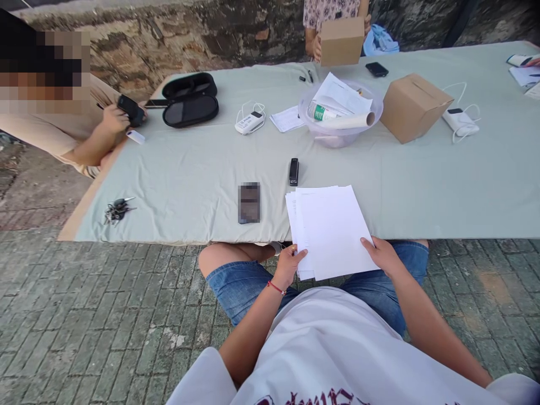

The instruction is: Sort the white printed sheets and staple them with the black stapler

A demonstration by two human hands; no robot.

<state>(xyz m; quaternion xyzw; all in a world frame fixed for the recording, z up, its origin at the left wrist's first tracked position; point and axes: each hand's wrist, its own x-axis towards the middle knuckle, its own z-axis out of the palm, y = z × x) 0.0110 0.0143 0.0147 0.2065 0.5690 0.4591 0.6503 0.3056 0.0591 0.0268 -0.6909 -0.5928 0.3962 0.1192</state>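
Observation:
A loose stack of white paper sheets lies partly on the table and juts over its near edge above my lap. My left hand grips the stack's near left side, thumb on top. On the near right side my right hand pinches the sheets, thumb above and fingers hidden below. The sheets are uneven at the left, where several edges show. Just beyond the papers lies a black stapler. To their left is a dark phone-like object, blurred out.
Keys lie at the left. Farther back are a black case, a white power bank, a plastic basin with papers and a roll, and a cardboard box. One person at left holds a black device; another across holds a box.

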